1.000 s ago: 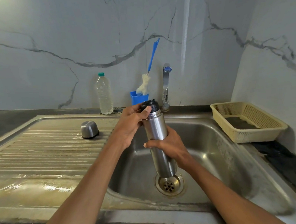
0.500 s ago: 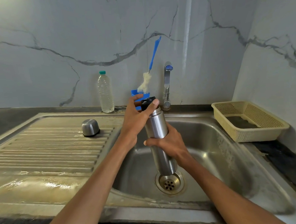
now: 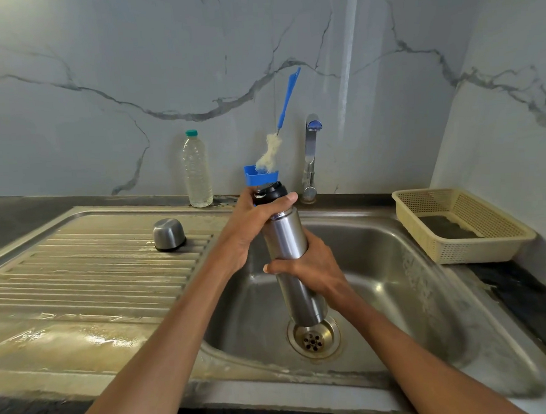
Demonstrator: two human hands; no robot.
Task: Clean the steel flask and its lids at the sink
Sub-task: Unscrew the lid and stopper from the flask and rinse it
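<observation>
The flask point(image 3: 287, 237) is held nearly upright over the sink point(image 3: 395, 263), its base hanging just above the drain point(image 3: 314, 339). The right hand point(image 3: 313, 268) is wrapped around the middle of the steel body; the left hand point(image 3: 253, 222) is clenched around the black stopper point(image 3: 269, 191) at the neck — judged to be the unscrewing step. The body is rigid and probably light if emptied, but the polished wall will be slippery when wet; take hold mid-body with a full wrap, and grip the stopper by its rim. A slip would drop the flask into the basin.

The steel cup lid point(image 3: 168, 234) rests upside down on the drainboard point(image 3: 78, 264), at 9 o'clock from the flask and well apart. At 12 o'clock stand a blue holder point(image 3: 260, 176) with a bottle brush point(image 3: 277, 137), and the tap point(image 3: 311, 154) — no water visible. A water bottle point(image 3: 197, 169) stands at 11 o'clock. A beige basket point(image 3: 462, 225) sits on the surface at 3 o'clock.
</observation>
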